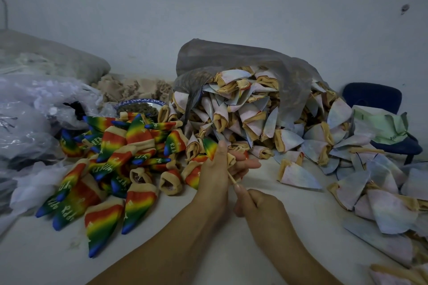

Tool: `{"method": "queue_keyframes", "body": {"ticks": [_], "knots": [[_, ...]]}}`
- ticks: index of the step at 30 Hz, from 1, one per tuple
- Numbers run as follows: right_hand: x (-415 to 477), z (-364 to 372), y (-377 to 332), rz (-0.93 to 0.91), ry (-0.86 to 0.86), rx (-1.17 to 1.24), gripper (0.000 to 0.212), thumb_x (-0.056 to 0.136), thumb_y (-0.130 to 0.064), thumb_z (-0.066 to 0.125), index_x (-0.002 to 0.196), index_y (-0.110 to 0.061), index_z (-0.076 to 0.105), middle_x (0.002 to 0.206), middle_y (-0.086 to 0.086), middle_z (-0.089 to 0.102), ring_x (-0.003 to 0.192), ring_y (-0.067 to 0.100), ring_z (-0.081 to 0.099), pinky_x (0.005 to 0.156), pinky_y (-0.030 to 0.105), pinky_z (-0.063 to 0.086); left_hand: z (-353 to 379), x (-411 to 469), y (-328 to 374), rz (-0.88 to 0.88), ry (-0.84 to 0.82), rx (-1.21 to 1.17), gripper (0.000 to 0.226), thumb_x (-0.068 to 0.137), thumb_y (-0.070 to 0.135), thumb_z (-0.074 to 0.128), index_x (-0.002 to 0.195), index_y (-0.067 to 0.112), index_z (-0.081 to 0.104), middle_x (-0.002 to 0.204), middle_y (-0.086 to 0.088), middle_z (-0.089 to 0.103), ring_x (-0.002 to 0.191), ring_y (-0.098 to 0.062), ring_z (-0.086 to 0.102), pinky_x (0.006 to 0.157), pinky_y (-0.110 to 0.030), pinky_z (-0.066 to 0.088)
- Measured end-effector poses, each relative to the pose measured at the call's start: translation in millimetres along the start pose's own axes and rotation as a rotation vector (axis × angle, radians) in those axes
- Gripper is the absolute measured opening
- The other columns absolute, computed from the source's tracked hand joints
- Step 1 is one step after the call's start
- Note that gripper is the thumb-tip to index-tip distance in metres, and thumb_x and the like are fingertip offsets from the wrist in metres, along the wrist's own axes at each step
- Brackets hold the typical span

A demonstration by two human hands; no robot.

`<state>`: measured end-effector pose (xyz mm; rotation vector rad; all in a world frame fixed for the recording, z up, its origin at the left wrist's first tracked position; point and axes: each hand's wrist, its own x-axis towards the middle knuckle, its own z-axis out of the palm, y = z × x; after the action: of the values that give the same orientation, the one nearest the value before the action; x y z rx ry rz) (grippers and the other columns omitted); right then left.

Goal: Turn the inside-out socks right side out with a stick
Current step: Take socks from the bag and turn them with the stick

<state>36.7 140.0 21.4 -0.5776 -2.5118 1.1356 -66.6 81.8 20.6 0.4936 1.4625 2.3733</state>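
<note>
My left hand grips a small sock whose rainbow side shows at the top, its tan cuff bunched between my fingers. My right hand pinches the lower end of a thin pale stick, which runs up into the sock. A heap of rainbow socks turned right side out lies to the left on the white table. Pale inside-out socks spill from a grey plastic bag behind my hands and spread to the right.
Crumpled clear plastic bags lie at the left. A blue-rimmed bowl sits behind the rainbow heap, with beige cloth behind it. A dark blue chair stands at the right with green fabric on its seat.
</note>
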Motion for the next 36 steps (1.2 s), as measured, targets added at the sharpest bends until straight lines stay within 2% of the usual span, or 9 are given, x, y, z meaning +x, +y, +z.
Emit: {"method": "queue_keyframes", "body": {"ticks": [5,10,15,19,24,27,31,33,36], "knots": [[-0.4,0.1,-0.6,0.057,-0.003,0.084,0.048,0.096,-0.05,0.039,0.068,-0.02,0.066,0.072,-0.008,0.068,0.074,0.005,0.062,0.064,0.015,0.042,-1.6,3.0,-3.4,0.001,-0.044,0.029,0.056,0.102,0.05,0.033,0.087,0.006,0.064,0.088,-0.018,0.076,0.091,-0.023,0.074,0.077,-0.025,0.057],[6.7,-19.1,6.8,-0.103,0.076,-0.24,0.059,0.082,-0.07,0.025,0.076,-0.025,0.062,0.077,-0.006,0.068,0.074,0.008,0.062,0.072,0.035,0.051,-7.7,-0.5,-3.2,-0.038,-0.025,0.066,0.065,0.098,0.059,0.027,0.102,0.01,0.07,0.097,-0.009,0.077,0.095,-0.018,0.072,0.089,-0.036,0.052],[10.5,-30.8,11.8,-0.146,0.128,-0.383,0.077,0.068,-0.079,0.01,0.071,-0.022,0.061,0.066,-0.004,0.063,0.064,0.009,0.057,0.063,0.032,0.049,-5.9,0.7,0.8,-0.035,0.091,0.014,0.072,0.078,0.076,0.032,0.09,0.021,0.079,0.097,-0.008,0.077,0.089,-0.02,0.074,0.09,-0.043,0.055],[10.8,-34.7,11.9,-0.105,0.093,-0.452,0.069,0.079,-0.075,0.019,0.074,-0.021,0.064,0.065,-0.001,0.06,0.065,0.01,0.056,0.065,0.033,0.049,-7.0,3.1,1.8,-0.044,0.135,0.033,0.064,0.081,0.072,0.03,0.083,0.032,0.08,0.088,-0.004,0.078,0.078,-0.016,0.073,0.091,-0.044,0.055],[10.8,-33.5,9.7,-0.071,0.068,-0.469,0.059,0.089,-0.066,0.029,0.075,-0.022,0.064,0.073,-0.005,0.065,0.072,0.01,0.059,0.071,0.033,0.052,-5.9,-2.4,-6.0,-0.006,0.079,0.214,0.066,0.077,0.073,0.028,0.08,0.029,0.078,0.084,-0.003,0.077,0.086,-0.019,0.073,0.081,-0.031,0.054],[10.3,-32.4,8.9,-0.066,0.078,-0.495,0.057,0.09,-0.065,0.028,0.075,-0.023,0.064,0.075,-0.006,0.065,0.073,0.009,0.06,0.072,0.033,0.052,0.0,-5.4,-8.4,-0.009,0.026,0.203,0.058,0.091,0.063,0.028,0.078,0.033,0.076,0.087,0.002,0.078,0.088,-0.016,0.074,0.091,-0.038,0.052],[10.7,-24.4,10.8,-0.041,0.05,-0.205,0.05,0.092,-0.058,0.038,0.069,-0.023,0.066,0.071,-0.007,0.067,0.07,0.004,0.061,0.069,0.023,0.05,1.3,-2.7,-10.0,-0.016,-0.011,0.16,0.063,0.103,0.052,0.02,0.089,0.022,0.074,0.094,0.0,0.078,0.092,-0.019,0.074,0.083,-0.03,0.057],[10.2,-21.4,9.4,0.015,0.01,-0.009,0.047,0.091,-0.056,0.044,0.064,-0.024,0.067,0.065,-0.009,0.067,0.065,-0.003,0.06,0.056,0.008,0.041,2.6,-3.3,-7.5,-0.013,-0.047,0.144,0.07,0.101,0.054,0.019,0.083,0.025,0.08,0.096,-0.002,0.078,0.096,-0.019,0.073,0.086,-0.031,0.056],[10.6,-20.9,14.3,0.043,-0.029,0.104,0.047,0.09,-0.054,0.048,0.064,-0.021,0.069,0.062,-0.012,0.068,0.061,-0.01,0.059,0.054,0.004,0.037,3.5,-8.0,-6.3,0.007,-0.076,0.13,0.065,0.09,0.061,0.024,0.079,0.031,0.081,0.096,-0.004,0.078,0.096,-0.02,0.073,0.082,-0.027,0.058]]}}
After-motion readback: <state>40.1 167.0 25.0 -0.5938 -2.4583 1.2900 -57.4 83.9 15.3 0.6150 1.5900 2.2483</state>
